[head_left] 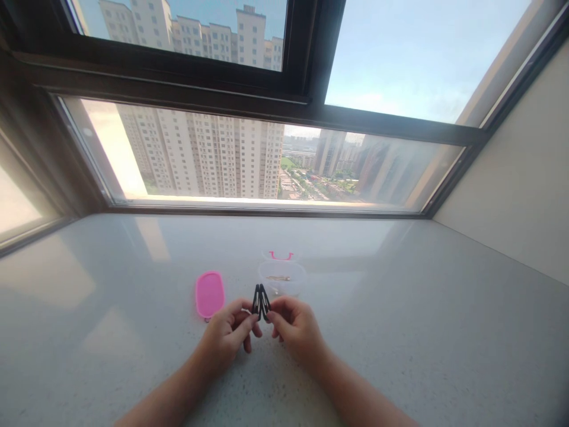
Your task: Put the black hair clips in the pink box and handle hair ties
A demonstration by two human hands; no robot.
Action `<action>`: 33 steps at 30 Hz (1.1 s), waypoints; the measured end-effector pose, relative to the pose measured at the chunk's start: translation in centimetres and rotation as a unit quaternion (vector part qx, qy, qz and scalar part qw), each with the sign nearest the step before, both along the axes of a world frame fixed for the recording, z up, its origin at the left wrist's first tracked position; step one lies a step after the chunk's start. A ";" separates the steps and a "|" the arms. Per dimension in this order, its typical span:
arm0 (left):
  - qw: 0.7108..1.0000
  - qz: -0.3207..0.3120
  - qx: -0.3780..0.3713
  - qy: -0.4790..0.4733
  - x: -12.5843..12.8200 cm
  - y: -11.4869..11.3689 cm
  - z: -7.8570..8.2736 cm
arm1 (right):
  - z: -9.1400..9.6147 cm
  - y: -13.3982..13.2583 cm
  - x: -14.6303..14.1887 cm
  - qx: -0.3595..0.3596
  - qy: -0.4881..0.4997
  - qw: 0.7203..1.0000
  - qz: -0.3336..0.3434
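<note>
Two black snap hair clips stand side by side in front of me, their narrow tips close together at the top and their wide ends apart. My left hand (232, 329) pinches the left hair clip (256, 301) between thumb and fingers. The right hair clip (265, 301) is pinched the same way by my right hand (296, 329). Just behind the clips sits a clear plastic box (299, 279) with a few thin gold-coloured pieces (279, 277) inside. Its lower front is partly hidden by the clips and my right hand.
A pink lid (210, 295) lies flat to the left of the box, close to my left hand. Behind the box is a pink handle (281, 257). The pale speckled sill (391, 332) runs back to a dark window frame (267, 212), with a wall (524, 178) at right.
</note>
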State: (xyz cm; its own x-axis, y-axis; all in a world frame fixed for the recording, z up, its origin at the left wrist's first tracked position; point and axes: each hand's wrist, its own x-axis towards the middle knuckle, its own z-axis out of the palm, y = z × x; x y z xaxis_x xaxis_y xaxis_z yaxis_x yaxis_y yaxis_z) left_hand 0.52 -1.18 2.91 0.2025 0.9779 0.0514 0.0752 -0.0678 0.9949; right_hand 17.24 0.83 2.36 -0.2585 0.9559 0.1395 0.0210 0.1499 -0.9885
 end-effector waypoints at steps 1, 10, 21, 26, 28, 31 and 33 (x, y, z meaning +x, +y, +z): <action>1.000 0.000 -0.001 -0.003 0.0 0.0 0.0 | 0.0 0.0 0.0 -0.004 0.004 1.000 0.002; 0.998 0.038 -0.046 0.033 -0.2 0.0 0.5 | 0.2 -0.1 0.1 -0.008 -0.023 1.000 0.004; 0.998 0.012 -0.006 0.061 -0.2 -0.2 1.0 | 0.1 0.0 -0.1 -0.044 0.027 0.997 0.051; 0.996 0.014 0.008 0.085 -0.1 -0.3 1.0 | 0.2 0.0 0.0 -0.046 0.055 0.997 0.039; 0.996 0.019 0.006 0.088 -0.1 -0.2 1.0 | 0.1 0.0 0.0 -0.050 0.069 0.996 0.036; 0.995 0.022 0.005 0.094 -0.1 -0.2 1.0 | 0.0 0.0 0.0 -0.053 0.077 0.995 0.040; 0.995 0.019 0.005 0.098 -0.1 -0.3 1.0 | 0.1 0.0 -0.1 -0.054 0.077 0.995 0.041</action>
State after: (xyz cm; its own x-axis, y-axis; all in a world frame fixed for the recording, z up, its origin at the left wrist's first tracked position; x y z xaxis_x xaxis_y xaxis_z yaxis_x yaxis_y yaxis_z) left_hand 0.39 -1.52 3.87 0.1723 0.9847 0.0250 0.2695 -0.0716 0.9603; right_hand 17.16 0.82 2.42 -0.3206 0.9437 0.0817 -0.1404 0.0379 -0.9894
